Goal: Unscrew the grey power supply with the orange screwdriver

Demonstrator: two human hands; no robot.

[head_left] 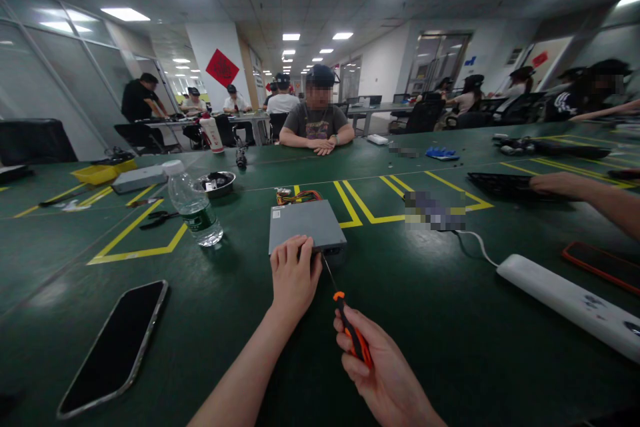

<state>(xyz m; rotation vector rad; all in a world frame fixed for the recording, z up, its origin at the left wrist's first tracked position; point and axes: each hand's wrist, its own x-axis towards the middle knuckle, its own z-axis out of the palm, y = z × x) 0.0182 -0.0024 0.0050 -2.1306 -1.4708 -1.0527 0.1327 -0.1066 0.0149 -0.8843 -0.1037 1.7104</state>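
Note:
A grey metal computer power supply (306,219) lies flat on the green table in front of me, its bundle of coloured cables (300,197) coming out at the far side. My left hand (294,277) grips its near left edge, fingers on the top and thumb against the near side. In my right hand (380,363) is a screwdriver (354,333) with an orange and black handle. Its thin shaft points up and away, the tip at the near face of the power supply. Whether the tip sits in a screw is too small to tell.
Left of the power supply stand a water bottle (197,210) and a metal bowl (219,183); a phone (115,347) lies nearer. A white power strip (565,300) is at right, beside another person's hand (555,185). One person (319,113) sits opposite.

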